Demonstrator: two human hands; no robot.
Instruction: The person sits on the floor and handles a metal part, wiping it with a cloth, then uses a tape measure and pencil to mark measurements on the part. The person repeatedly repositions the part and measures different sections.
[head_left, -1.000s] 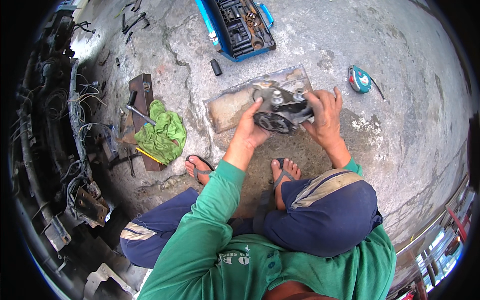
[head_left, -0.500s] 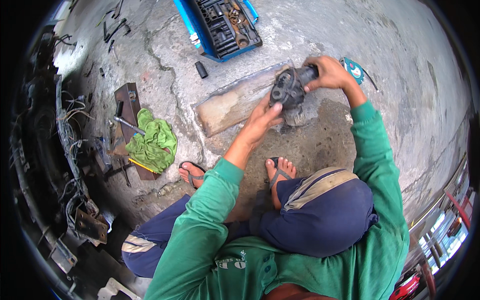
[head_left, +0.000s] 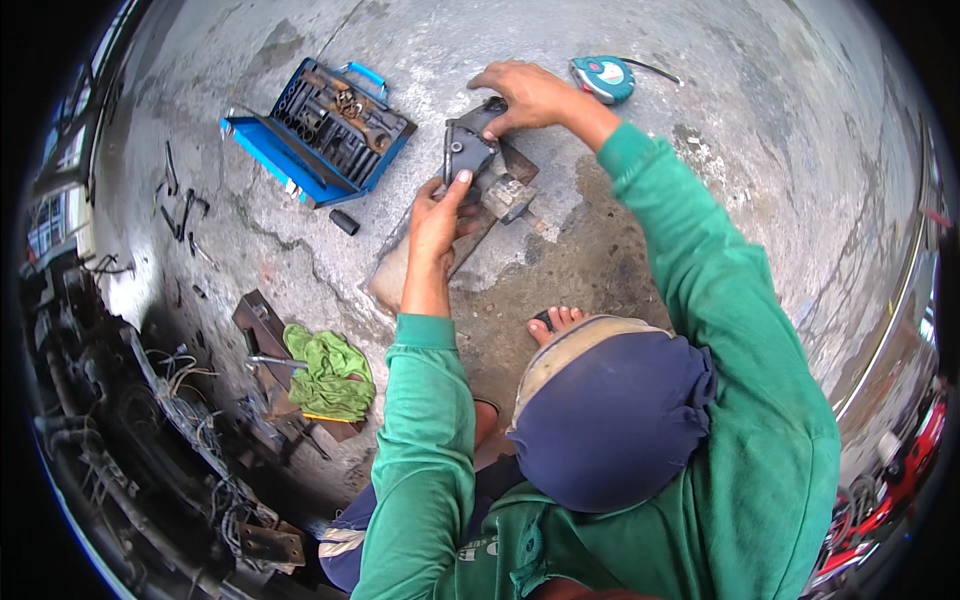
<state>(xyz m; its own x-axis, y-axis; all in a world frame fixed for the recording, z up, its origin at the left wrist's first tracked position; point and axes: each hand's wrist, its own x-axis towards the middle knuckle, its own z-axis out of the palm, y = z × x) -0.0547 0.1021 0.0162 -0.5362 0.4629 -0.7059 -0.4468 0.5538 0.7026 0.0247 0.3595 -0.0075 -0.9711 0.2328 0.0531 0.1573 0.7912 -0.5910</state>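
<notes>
A dark, greasy cast-metal part point(head_left: 470, 148) stands at the far end of a flat board point(head_left: 392, 265) set on the concrete floor. My left hand point(head_left: 437, 225) grips its near side, thumb pressed on the front face and fingers behind. At its upper end my right hand point(head_left: 535, 97) holds on, thumb against the metal and the index finger stretched over the top. A grey block-shaped metal piece point(head_left: 508, 197) sits just below; whether it belongs to the part I cannot tell.
An open blue toolbox point(head_left: 268, 152) full of sockets lies left, a black socket point(head_left: 344, 222) beside it. A teal round device point(head_left: 605, 78) with a black cord lies right. Nearer left are a green rag point(head_left: 335, 375) and a ratchet point(head_left: 275, 360). Dark machinery point(head_left: 110, 400) lines the left.
The metal part has been turned, with another face now showing between my hands. My right hand has shifted toward its upper end. The whole view has swung, so the toolbox shows more fully.
</notes>
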